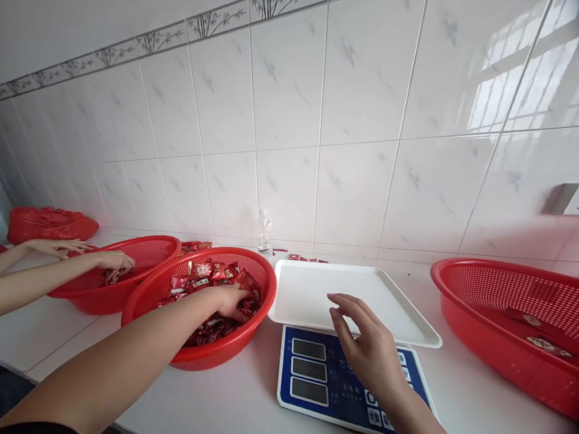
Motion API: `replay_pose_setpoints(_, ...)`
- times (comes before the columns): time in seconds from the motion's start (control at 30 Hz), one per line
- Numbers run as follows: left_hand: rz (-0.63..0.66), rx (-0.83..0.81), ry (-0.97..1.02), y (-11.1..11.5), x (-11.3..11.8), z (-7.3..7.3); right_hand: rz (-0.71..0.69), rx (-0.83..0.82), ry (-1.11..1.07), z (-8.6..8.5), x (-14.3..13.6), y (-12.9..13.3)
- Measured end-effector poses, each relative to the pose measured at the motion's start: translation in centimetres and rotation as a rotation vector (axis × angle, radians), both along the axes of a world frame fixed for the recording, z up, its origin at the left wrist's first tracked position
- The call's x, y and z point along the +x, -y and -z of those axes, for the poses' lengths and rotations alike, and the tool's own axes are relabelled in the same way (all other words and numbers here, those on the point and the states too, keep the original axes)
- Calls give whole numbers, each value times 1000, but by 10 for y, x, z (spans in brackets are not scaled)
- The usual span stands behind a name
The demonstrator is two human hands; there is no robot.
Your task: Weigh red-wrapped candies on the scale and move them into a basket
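My left hand reaches into a round red basket of small red wrapped packets. Its fingertips are down among the packets, so what they hold, if anything, is hidden. Above the front edge of the white tray and the blue panel of a scale, my right hand hovers with thumb and fingers apart and nothing between them. No packets lie on the tray.
At the right stands a larger red basket with a few red packets. Another person's hands are at a red basket on the left. By the wall are a clear bottle, loose packets and a red bag.
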State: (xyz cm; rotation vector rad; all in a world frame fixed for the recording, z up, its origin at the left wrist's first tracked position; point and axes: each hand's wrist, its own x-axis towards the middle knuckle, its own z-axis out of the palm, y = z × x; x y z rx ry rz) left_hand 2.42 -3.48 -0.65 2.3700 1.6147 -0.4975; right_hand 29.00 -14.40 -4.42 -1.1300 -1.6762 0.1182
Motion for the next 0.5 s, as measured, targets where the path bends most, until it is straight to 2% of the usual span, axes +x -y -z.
replay_pose_setpoints(0.1,-11,34,-21,0,4,3,-26,-85,-48,-4,1,0)
replay_pose_setpoints(0.17,-9,36,-37,2,7,4,-97,-170,-155,-12,7,-3)
replay_pose_setpoints(0.23,-8,28,-49,2,9,3,-241,-235,-316,-28,18,-11)
replay_pose_setpoints(0.3,-5,4,-47,1,9,3,-375,-229,-426,-51,34,-22)
replay_pose_setpoints(0.37,-6,-26,-28,-3,7,3,-354,-171,-434,-79,46,-32)
replay_pose_setpoints(0.4,-8,-39,-14,-5,6,3,-302,-111,-397,-93,49,-35)
replay_pose_setpoints(0.47,-19,-59,15,-9,3,6,-165,56,-245,-114,46,-35)
replay_pose_setpoints(0.5,-27,-65,27,-10,2,7,-112,132,-135,-119,40,-33)
